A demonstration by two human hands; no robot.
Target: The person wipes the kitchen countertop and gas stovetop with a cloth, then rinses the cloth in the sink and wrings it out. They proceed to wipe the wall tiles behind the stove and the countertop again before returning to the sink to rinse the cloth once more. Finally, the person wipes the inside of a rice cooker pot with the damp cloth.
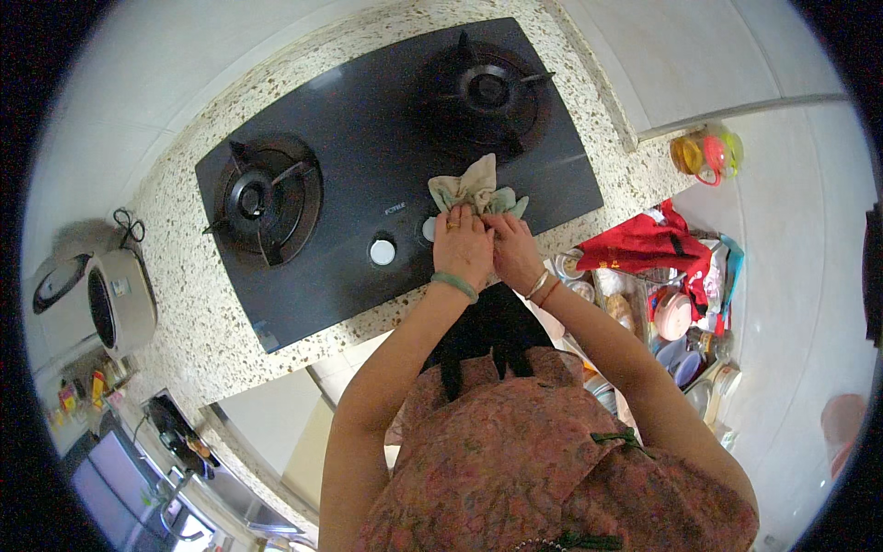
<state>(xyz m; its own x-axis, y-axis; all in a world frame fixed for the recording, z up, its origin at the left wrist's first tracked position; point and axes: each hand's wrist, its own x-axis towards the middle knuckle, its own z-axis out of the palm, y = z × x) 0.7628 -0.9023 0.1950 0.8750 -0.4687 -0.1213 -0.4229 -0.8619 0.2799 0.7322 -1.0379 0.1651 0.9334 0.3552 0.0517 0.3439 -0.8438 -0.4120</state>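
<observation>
Side by side at the near edge of a black glass gas cooktop (359,147), my two hands bear on a crumpled beige and pale green cloth (474,187). My left hand (463,247), with a green bangle at its wrist, has its fingers bent over the cloth's near side. Close against it, my right hand (515,250) grips the cloth's right part, its fingertips partly hidden. A white control knob (383,252) shows left of my hands. The second white knob (430,229) is half covered by my left hand.
Burners with black pan supports stand at the left (255,200) and far right (487,88). The cooktop sits in a speckled countertop (175,239). A rice cooker (120,299) is at the left, a yellow-filled jug (704,155) at the right, above crowded shelves with a red bag (644,244).
</observation>
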